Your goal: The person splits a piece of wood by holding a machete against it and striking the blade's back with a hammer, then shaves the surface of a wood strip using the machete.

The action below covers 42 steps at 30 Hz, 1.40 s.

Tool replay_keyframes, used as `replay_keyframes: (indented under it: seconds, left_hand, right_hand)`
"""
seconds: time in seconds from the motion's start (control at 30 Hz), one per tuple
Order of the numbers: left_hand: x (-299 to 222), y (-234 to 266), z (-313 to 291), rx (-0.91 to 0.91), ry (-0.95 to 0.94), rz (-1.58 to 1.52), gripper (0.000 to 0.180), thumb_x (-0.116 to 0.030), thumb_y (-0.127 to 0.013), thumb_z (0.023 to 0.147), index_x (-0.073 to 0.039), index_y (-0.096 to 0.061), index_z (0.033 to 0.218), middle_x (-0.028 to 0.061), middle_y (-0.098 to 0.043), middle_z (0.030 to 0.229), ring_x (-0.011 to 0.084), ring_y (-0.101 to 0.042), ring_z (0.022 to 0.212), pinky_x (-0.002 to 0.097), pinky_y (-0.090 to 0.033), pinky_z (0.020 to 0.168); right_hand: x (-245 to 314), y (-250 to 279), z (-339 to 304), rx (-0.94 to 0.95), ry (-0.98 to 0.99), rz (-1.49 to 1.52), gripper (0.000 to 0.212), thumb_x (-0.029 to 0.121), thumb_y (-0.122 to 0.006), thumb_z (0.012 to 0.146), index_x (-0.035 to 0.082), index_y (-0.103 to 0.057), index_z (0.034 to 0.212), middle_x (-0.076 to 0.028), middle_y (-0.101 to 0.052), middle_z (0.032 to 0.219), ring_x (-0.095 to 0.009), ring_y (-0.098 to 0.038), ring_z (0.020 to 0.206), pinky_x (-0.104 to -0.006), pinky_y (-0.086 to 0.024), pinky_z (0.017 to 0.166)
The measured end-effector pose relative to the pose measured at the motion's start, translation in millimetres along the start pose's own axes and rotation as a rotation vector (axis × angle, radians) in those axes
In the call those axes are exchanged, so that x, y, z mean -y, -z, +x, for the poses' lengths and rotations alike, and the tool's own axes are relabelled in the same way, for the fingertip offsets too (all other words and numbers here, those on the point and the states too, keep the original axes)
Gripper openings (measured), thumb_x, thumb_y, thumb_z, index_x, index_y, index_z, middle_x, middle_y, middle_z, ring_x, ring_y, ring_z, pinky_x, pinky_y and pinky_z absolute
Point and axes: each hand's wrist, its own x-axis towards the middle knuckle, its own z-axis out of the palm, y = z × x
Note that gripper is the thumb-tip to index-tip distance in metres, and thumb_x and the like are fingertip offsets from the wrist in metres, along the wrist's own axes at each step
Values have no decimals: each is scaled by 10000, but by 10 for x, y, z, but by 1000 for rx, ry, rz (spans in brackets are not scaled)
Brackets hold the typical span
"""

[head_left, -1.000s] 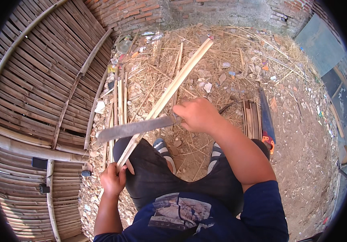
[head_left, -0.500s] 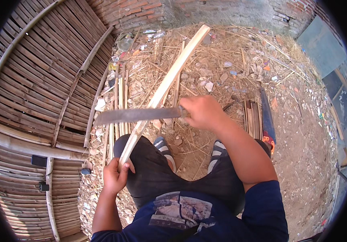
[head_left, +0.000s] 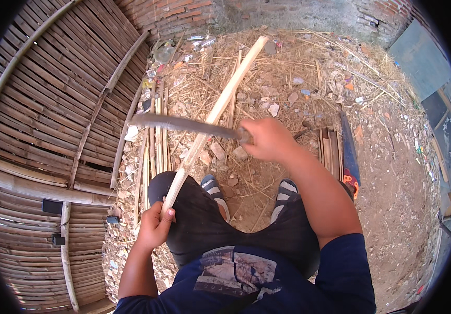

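Note:
My left hand (head_left: pixel 155 226) is closed around the near end of a long pale split-bamboo strip (head_left: pixel 226 97), beside my left knee. The strip slants away to the right, its far end above the littered ground. My right hand (head_left: pixel 268 138) grips the handle of a machete (head_left: pixel 175 123), and its dark blade, slightly blurred, points left across the strip around mid-length. Whether the edge touches the bamboo I cannot tell.
Pale bamboo strips (head_left: pixel 158 138) lie on the ground at left, beside a bamboo-slat wall (head_left: pixel 63 94). Darker bamboo pieces (head_left: pixel 329 152) and a handsaw with an orange handle (head_left: pixel 350 149) lie at right. Stones and straw cover the ground; a brick wall (head_left: pixel 288 21) stands behind.
The machete has moved away from me along the strip, its tip swinging farther out. The strip has shifted and turned slightly, while my left hand keeps its grip on the near end.

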Motion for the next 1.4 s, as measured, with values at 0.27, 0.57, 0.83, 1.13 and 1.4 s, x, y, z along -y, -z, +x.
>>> replay_keyframes:
  seconds: [0.27, 0.57, 0.83, 1.13, 1.4]
  left_hand:
    - [-103, 174, -120, 122, 63, -270, 307, -327, -605, 1055, -38, -653, 962, -54, -527, 746, 58, -416, 690, 243, -363, 620]
    - [-97, -13, 68, -165, -74, 225, 310, -313, -695, 985, -30, -599, 901, 139, -685, 685, 265, -681, 579, 393, -513, 541]
    - [63, 3, 82, -467, -271, 756, 279, -291, -771, 900, -69, -603, 893, 154, -647, 656, 373, -654, 555, 463, -508, 500]
    - [383, 224, -88, -627, -254, 824, 248, -264, -767, 902, -71, -612, 909, 156, -644, 660, 382, -637, 550, 468, -497, 495]
    - [1409, 578, -972, -555, 181, 682, 251, -275, -708, 948, -57, -590, 910, 200, -654, 669, 433, -651, 587, 513, -501, 525]
  right_hand:
    - [-104, 275, 30, -97, -110, 89, 182, 199, -754, 847, 72, -641, 915, -119, -652, 703, -292, -666, 636, -425, -494, 585]
    - [393, -9, -60, 41, 187, -168, 214, 171, -765, 796, 98, -646, 959, -144, -676, 717, -320, -696, 684, -444, -549, 636]
    - [-183, 194, 45, -44, -239, 48, 259, 182, -761, 784, 109, -672, 1015, -154, -693, 760, -352, -714, 754, -468, -567, 690]
    - [-609, 118, 111, -117, -527, 228, 234, 193, -738, 840, 53, -663, 1012, -135, -709, 805, -280, -705, 770, -436, -546, 708]
    - [-953, 26, 10, -421, -810, 680, 244, 238, -756, 910, 71, -580, 941, -1, -533, 697, -111, -494, 521, -278, -408, 486]
